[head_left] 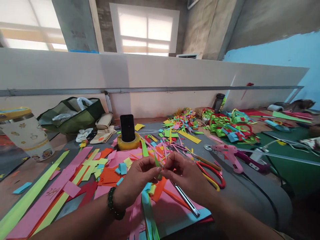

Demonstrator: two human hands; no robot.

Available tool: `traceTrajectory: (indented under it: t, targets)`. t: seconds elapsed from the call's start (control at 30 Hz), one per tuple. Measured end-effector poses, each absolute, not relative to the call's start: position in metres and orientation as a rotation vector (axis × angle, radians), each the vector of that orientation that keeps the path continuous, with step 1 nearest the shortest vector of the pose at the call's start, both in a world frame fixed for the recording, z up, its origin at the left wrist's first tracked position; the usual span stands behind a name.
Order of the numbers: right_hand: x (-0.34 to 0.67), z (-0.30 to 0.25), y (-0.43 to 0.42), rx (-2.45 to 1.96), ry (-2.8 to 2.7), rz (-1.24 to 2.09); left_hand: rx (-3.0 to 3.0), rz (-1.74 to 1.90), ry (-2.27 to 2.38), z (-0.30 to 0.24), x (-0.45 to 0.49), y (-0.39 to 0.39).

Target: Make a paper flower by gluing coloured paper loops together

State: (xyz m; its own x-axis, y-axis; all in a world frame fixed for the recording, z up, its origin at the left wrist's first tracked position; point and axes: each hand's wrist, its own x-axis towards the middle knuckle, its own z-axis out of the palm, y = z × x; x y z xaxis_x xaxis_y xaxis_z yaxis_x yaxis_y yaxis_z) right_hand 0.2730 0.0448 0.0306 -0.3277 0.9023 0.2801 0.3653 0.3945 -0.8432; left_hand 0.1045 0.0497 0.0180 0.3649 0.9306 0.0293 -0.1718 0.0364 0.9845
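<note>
- Windows [132, 26] glow above a white partition [155, 73]; against it stands a crowded counter [8, 190], partly covered by a grey mat [245, 196].
- Centre front, a small green strip [156, 161] of paper is held up between the left hand [136, 175] and the right hand [183, 171], above the scraps.
- Both hands pinch, thumbs against fingers, and their tips nearly meet, probably so the narrow piece stays steady. How it is folded is hidden.
- Under the right hand, a silver pen [186, 196] slants across a pink sheet [167, 216]; I cannot tell whether hand and pen touch.
- To the left, long strips [60, 183] lie flat, side by side, which seems to keep them straight.
- Behind the hands, a phone [127, 128] stands upright at a yellow tape roll [128, 143], apparently as its prop, the screen facing the person.
- To the right, scissors [222, 181] show red and yellow handles turned towards the person, likely for easy reach. Beyond lies a pink glue gun [228, 155] on its side.
- Farther back sit a heap of cuttings [182, 118] and green-and-red paper pieces [232, 125], perhaps put there to free the front.
</note>
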Motion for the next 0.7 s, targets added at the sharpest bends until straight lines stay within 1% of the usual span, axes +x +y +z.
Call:
traceTrajectory:
  t: [0.2, 0.4, 0.7]
  targets:
    - [0.274, 0.030, 0.048, -1.031, -1.723, 1.194, 1.239, 1.016, 0.821, 0.015, 0.106, 0.050]
    - [0.277, 0.027, 0.056, -0.783, -1.492, 1.612, 1.045, 0.911, 0.603, 0.014, 0.102, 0.052]
    - [0.281, 0.017, 0.058, -0.705, -1.364, 1.726, 0.995, 0.879, 0.502, 0.010, 0.101, 0.051]
